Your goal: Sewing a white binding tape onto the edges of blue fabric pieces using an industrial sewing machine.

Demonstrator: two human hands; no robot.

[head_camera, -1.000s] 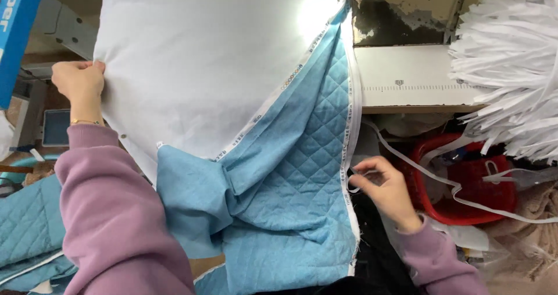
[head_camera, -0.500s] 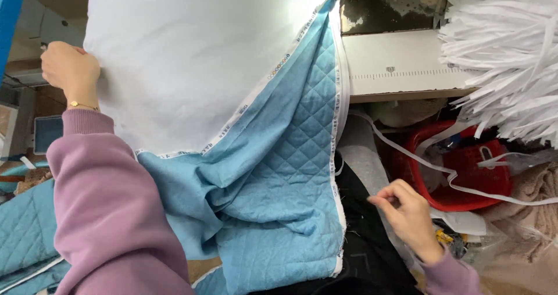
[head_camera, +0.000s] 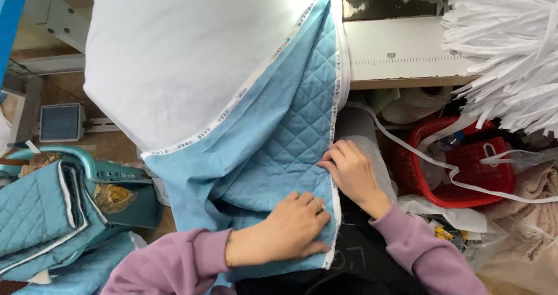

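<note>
We see one large piece of blue quilted fabric (head_camera: 279, 138) with a white backing, draped from the top of the view down toward the person's lap; its white side fills the upper left and the quilted blue side runs down the middle, edged by a white selvedge strip. Behind it stands one pale counter (head_camera: 407, 54) with a ruler scale along its front edge. At upper right hangs one big bundle of white tape strips (head_camera: 505, 45), and a single strip trails down across one red plastic basket (head_camera: 459, 167) below the counter. At lower left lies one folded stack of teal quilted pieces (head_camera: 40, 213), next to one teal curved chair part (head_camera: 87, 167).

Two hands work at the fabric's lower right edge — both in mauve sleeves. The left hand (head_camera: 290, 228) lies flat on the blue quilting, fingers together and pressed down, a ring on one finger and a thin bracelet at the wrist; its grip holds nothing between the fingers. The right hand (head_camera: 351, 173) sits just beside it, higher on the selvedge — its fingers curl onto the fabric's edge, but we cannot tell whether they pinch it or only press it.
</note>
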